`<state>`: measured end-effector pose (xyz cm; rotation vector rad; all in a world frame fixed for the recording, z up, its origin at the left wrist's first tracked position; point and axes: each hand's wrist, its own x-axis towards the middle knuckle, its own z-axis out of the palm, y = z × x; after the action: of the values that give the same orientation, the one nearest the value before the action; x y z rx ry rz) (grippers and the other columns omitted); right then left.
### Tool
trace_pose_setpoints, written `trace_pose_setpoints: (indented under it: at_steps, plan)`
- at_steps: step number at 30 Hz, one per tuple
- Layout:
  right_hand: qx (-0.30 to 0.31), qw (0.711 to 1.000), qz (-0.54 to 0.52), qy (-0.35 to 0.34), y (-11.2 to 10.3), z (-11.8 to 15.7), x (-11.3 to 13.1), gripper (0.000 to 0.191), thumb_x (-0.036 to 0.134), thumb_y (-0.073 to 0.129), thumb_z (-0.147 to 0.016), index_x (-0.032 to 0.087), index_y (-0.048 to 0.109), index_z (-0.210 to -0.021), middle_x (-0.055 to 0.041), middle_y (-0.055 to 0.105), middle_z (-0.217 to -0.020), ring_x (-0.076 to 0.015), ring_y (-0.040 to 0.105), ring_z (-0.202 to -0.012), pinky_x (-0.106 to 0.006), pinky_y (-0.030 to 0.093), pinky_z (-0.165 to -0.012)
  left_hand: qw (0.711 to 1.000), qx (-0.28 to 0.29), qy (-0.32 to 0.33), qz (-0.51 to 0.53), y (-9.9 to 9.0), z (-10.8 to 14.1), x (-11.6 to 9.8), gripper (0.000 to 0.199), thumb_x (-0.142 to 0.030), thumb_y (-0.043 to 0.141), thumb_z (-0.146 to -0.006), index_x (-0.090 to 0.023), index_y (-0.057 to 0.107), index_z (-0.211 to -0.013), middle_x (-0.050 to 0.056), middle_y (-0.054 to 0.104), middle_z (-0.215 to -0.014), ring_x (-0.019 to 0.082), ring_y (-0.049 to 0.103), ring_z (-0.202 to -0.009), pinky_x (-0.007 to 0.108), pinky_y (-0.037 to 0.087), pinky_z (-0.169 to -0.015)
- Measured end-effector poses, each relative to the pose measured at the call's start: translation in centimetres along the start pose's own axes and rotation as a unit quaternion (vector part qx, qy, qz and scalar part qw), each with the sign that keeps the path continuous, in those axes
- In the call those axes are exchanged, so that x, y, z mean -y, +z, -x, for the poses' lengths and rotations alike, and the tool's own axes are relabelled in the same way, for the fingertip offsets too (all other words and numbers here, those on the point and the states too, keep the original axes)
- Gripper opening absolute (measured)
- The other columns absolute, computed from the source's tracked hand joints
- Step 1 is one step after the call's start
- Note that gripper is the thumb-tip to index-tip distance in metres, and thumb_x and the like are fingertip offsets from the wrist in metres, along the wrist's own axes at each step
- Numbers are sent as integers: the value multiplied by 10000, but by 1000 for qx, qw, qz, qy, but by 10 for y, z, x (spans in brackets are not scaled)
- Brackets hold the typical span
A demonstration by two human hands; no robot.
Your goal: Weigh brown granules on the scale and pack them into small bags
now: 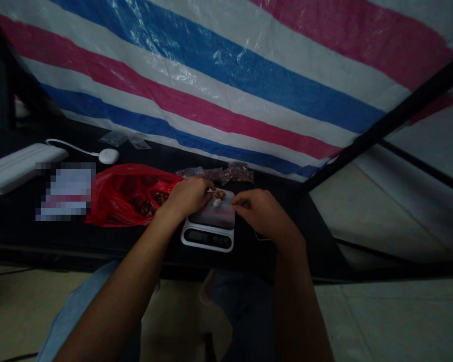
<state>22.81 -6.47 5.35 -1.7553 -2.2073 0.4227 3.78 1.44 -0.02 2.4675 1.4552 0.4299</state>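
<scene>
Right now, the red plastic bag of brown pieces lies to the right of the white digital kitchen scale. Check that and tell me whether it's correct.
Not correct: the side is wrong. The head view shows the red plastic bag of brown pieces to the left of the white digital kitchen scale, next to the left hand.

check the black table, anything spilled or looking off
Nothing looks spilled, but the red plastic bag looks a little odd: it lies slumped on the black table instead of standing up, with brown nut pieces bunched low inside it.
</scene>
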Motion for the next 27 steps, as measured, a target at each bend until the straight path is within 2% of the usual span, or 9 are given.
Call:
trace_pose_setpoints:
  at_steps: [6,10,14,17,21,27]
  plan:
    - [-53,998,-35,-13,5,-24,-2,155,183,655,-906,225,797,-951,-54,802,-996,-201,725,-887,-285,517,-752,1000,-1,6,21,-1,-2,9,273,-281,524,-934,-223,769,-1038,101,763,-1144,301,706,-1092,379,551,-902]
    - [-39,998,-48,-27,10,-28,0,168,173,641,-914,219,801,-924,-54,805,-984,-193,725,-894,-278,510,-769,994,-31,51,86,-16,3,20,251,-268,526,-923,-211,767,-966,71,765,-1067,241,710,-1008,332,528,-897]
    - [-21,997,-61,-33,10,-29,-1,174,161,650,-906,218,809,-949,-56,808,-1015,-195,725,-919,-288,508,-803,983,-60,104,136,-28,12,14,209,-270,568,-910,-213,768,-931,58,758,-1024,225,702,-955,324,520,-850]
    - [-36,997,-68,-29,8,-28,-4,177,149,639,-905,206,801,-950,-60,802,-1012,-190,716,-905,-286,504,-786,981,-50,122,144,-26,13,5,185,-275,600,-910,-234,780,-917,43,768,-999,232,698,-969,340,518,-882]
    - [-56,994,-86,-21,7,-29,-6,157,168,621,-915,175,777,-926,-60,791,-933,-175,702,-828,-276,492,-734,984,-38,111,138,-17,10,2,178,-313,629,-913,-255,793,-952,37,780,-1034,251,704,-989,369,519,-910]
    - [-63,993,-95,-14,7,-31,-5,152,185,618,-915,164,768,-911,-60,785,-904,-168,694,-790,-276,482,-703,983,-35,108,143,-19,13,2,195,-280,598,-911,-236,781,-962,38,781,-985,239,708,-955,337,525,-842]
